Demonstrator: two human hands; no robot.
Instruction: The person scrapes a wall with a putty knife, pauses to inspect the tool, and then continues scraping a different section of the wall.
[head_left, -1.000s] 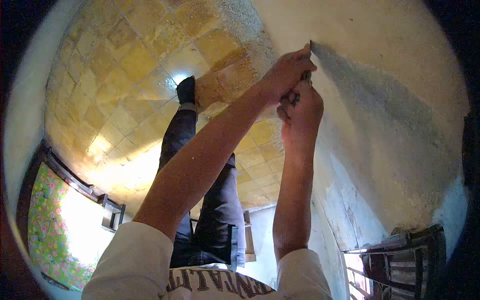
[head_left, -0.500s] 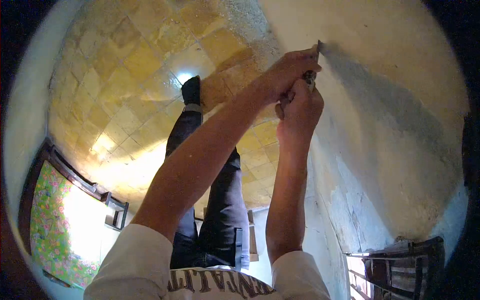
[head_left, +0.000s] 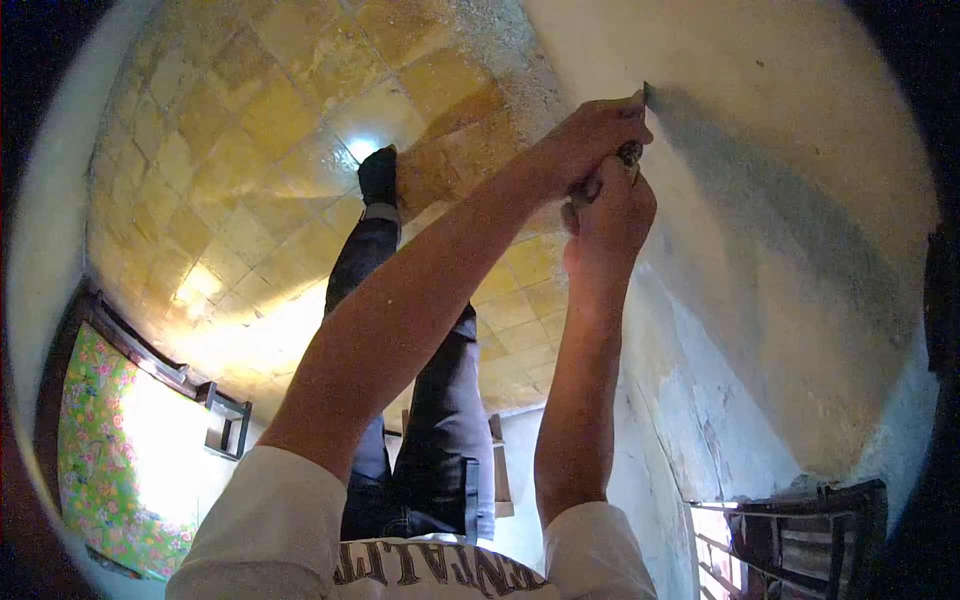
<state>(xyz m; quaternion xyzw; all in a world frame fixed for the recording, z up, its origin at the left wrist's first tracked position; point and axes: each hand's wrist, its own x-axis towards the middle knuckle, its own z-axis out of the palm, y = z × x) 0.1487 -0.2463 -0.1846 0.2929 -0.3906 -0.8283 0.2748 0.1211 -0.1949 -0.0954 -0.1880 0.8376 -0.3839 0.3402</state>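
My left hand [head_left: 598, 138] is closed on a thin dark blade-like piece [head_left: 646, 96], whose tip is at the plaster wall [head_left: 780, 190]. Just below it, touching or nearly touching, my right hand [head_left: 618, 215] is wrapped round a small dark tool [head_left: 629, 154] with a rounded, shiny end. Most of the tool is hidden by my fingers, so its kind cannot be told. Both arms stretch forward, and the left one crosses over in front of my legs. A broad shadow falls on the wall from the hands.
Yellowish tiles [head_left: 270, 115] cover the floor, with grit [head_left: 525, 75] along the wall's base. My dark shoe [head_left: 378, 178] stands on the tiles. A green floral curtain [head_left: 95, 430] hangs at lower left, and a dark barred window frame [head_left: 835, 540] is at lower right.
Both hands and the pieces they hold have shifted slightly right in the view. The view itself has moved a little, and the grips look the same.
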